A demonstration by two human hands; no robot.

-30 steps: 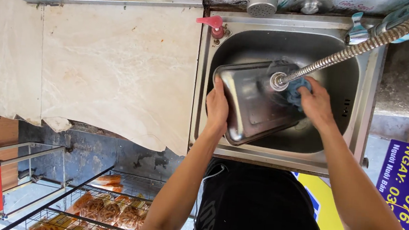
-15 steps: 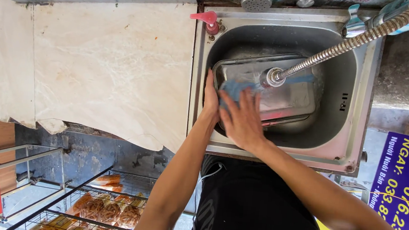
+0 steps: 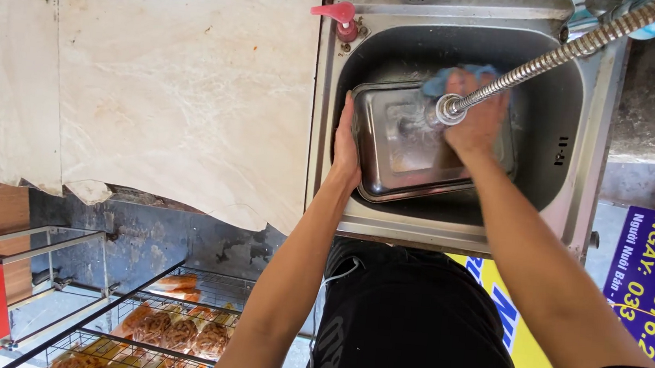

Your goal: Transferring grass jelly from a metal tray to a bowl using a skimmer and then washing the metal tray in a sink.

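Observation:
A rectangular steel tray (image 3: 401,155) lies in the steel sink (image 3: 580,182). My left hand (image 3: 346,142) grips the tray's left rim and steadies it. My right hand (image 3: 477,114) presses a blue cloth (image 3: 441,79) against the tray's far inner side. A flexible coiled metal faucet hose (image 3: 560,50) reaches in from the upper right, its nozzle just in front of my right hand, and water wets the tray's floor.
A pink pump dispenser (image 3: 342,18) stands at the sink's back left corner. A pale marble-look counter (image 3: 170,91) stretches left of the sink. Below it are wire racks with baked goods (image 3: 173,328). A blue and yellow sign (image 3: 650,283) is at lower right.
My right hand moved with the blue cloth from the tray's near left side to its far right part. The tray shifted and now lies flatter in the sink.

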